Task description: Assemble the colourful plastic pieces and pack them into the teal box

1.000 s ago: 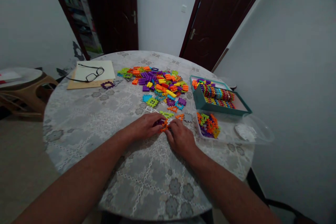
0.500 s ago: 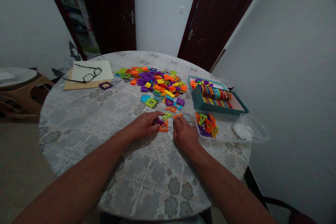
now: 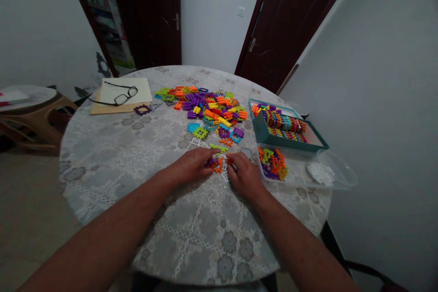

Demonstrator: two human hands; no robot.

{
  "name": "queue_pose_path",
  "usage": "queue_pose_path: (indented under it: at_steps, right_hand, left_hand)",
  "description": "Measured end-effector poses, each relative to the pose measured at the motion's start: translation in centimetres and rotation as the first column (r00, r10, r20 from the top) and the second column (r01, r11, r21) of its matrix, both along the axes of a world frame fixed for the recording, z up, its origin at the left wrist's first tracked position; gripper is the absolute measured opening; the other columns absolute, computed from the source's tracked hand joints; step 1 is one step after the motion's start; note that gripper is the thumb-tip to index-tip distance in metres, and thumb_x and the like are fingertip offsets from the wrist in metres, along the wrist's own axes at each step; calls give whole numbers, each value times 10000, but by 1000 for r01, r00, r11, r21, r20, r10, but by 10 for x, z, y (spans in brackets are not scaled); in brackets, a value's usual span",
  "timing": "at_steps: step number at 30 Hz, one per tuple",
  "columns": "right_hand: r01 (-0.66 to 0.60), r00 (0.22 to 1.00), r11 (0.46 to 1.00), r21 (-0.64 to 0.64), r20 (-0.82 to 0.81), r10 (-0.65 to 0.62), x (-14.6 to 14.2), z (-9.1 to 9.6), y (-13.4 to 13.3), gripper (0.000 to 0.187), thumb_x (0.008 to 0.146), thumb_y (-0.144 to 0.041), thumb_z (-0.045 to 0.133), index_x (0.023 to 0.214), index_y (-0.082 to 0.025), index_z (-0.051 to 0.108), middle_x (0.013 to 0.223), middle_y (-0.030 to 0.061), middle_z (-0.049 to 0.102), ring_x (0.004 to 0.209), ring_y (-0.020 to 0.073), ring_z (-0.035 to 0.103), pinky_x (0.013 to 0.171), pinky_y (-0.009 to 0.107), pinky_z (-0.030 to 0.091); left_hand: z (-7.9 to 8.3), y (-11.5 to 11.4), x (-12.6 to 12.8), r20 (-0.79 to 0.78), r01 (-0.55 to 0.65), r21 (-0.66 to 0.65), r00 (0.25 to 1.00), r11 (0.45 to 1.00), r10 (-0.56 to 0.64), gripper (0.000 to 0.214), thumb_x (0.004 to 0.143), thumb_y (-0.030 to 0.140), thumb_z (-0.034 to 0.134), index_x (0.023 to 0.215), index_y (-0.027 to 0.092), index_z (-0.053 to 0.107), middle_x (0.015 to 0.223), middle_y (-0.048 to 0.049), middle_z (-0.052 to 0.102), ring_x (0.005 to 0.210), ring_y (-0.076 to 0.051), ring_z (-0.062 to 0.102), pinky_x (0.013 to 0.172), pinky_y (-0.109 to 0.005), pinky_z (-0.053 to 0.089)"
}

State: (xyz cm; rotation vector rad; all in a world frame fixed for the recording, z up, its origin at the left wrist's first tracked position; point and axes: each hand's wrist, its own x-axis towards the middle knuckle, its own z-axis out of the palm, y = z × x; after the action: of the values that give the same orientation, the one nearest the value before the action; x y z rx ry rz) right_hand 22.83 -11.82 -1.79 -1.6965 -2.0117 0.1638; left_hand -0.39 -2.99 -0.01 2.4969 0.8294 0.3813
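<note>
My left hand (image 3: 192, 165) rests at the middle of the table with its fingers closed on a joined purple and orange toothed building piece (image 3: 218, 166). Facing it from the right, my right hand (image 3: 245, 174) pinches a small orange toothed piece (image 3: 229, 159), mostly covered by the fingers. A lime-green toothed piece (image 3: 219, 148) lies just beyond the fingertips. White window-like frames (image 3: 225, 176) lie between and under the hands. Slightly farther off is an orange triangular piece (image 3: 226, 142).
A mixed heap of colourful pieces (image 3: 212, 107) spreads beyond my hands. At right stand a clear plastic tray (image 3: 297, 181) with pieces and a teal box (image 3: 290, 143) holding rows of them. Glasses (image 3: 121, 98) lie on papers (image 3: 143, 87) at the far left.
My right hand has brought the orange piece left and nearer to me, close to the piece in my left hand. The whole view has shifted slightly.
</note>
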Motion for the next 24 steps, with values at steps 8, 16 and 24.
queue_pose_path:
  at_steps: [8,16,24]
  right_hand:
    - [203,956,965,-166,247,-158,-12,11,3,508,1026,-205,486,1527,-186,562,1619,171,493,1275,299,645,1007,407,551]
    - [198,967,968,-152,191,-168,-8,11,6,494,1035,-261,567,1523,-191,569,1341,147,645,1147,269,668,947,351,525]
    - [34,994,998,49,-107,-29,2,3,3,124,1018,-236,586,1002,-209,706,977,71,664,938,227,643,852,324,498]
  left_hand:
    - [-10,4,-2,36,10,64,999,998,-12,572,876,159,632,1435,275,626,1365,-104,730,1223,-288,675,1063,-433,517]
    - [3,3,-3,64,-3,20,998,1000,2,390,903,196,588,1279,246,680,1172,-95,752,1048,-261,682,948,-392,528]
    - [5,5,0,155,-43,-41,987,998,49,166,969,260,506,976,218,665,951,-79,681,886,-229,620,836,-359,482]
